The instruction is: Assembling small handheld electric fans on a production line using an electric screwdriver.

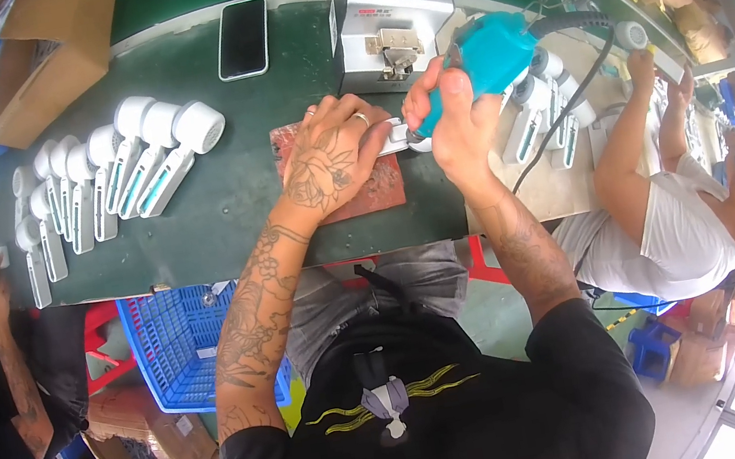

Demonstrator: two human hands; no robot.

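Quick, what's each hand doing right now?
Left hand: touching a white piece; its grip is hidden, so can't tell.
Right hand: closed around the teal tool.

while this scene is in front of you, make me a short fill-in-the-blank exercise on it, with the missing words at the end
1. The tool is gripped in the person's ____.
2. The red board lies partly beneath the person's ____.
3. In the picture, the phone lies to the ____ of the machine.
4. The basket is coloured ____.

Missing words: right hand; left hand; left; blue.
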